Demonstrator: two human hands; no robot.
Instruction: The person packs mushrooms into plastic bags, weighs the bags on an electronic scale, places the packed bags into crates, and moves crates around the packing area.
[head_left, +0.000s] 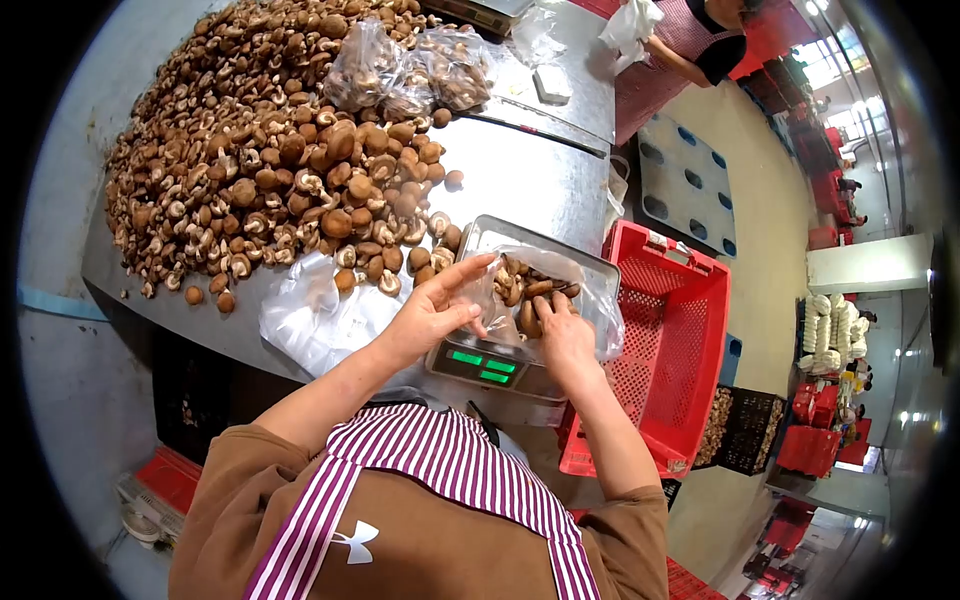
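Observation:
A clear plastic bag (592, 285), partly filled with brown shiitake mushrooms (522, 283), lies open on the metal pan of a digital scale (488, 225). My left hand (432, 312) is at the bag's left side, thumb and forefinger spread apart, with the film near its fingertips. Over on the right side, my right hand (566, 338) reaches into the bag, its fingers slightly parted and touching the mushrooms; the thumb is hidden. Green digits glow on the scale's display (482, 366), just below my hands.
A large mushroom heap (250, 150) covers the metal table's left side. Filled bags (410, 68) lie behind it, and loose white bags (325, 310) lie left of the scale. A red crate (660, 340) stands at right. Another person (675, 60) works across the table.

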